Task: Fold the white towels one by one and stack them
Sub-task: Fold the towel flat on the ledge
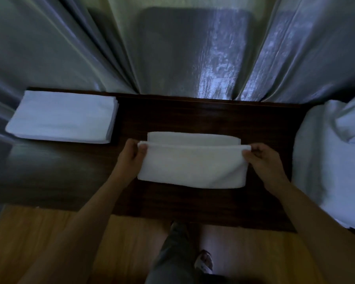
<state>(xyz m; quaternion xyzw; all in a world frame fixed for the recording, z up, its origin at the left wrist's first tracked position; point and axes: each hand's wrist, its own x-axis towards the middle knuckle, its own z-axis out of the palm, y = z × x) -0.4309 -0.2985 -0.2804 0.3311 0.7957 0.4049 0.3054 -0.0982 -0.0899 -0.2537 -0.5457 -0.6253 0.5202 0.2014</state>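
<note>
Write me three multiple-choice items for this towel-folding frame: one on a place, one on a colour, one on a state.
1. Where does the stack of folded white towels lie on the dark wooden table?
A. far left corner
B. near right edge
C. under the table

2. What colour is the half-folded terry towel in the middle?
A. blue
B. white
C. brown

3. What are the two hands doing with that towel?
A. resting flat beside it
B. hanging off the table
C. pinching its upper corners

Answers: 1 A, the stack sits at the table's far left. 2 B, it is white like the loose heap of white towels on the right. 3 C, the left hand and right hand each pinch a corner of the raised layer.
</note>
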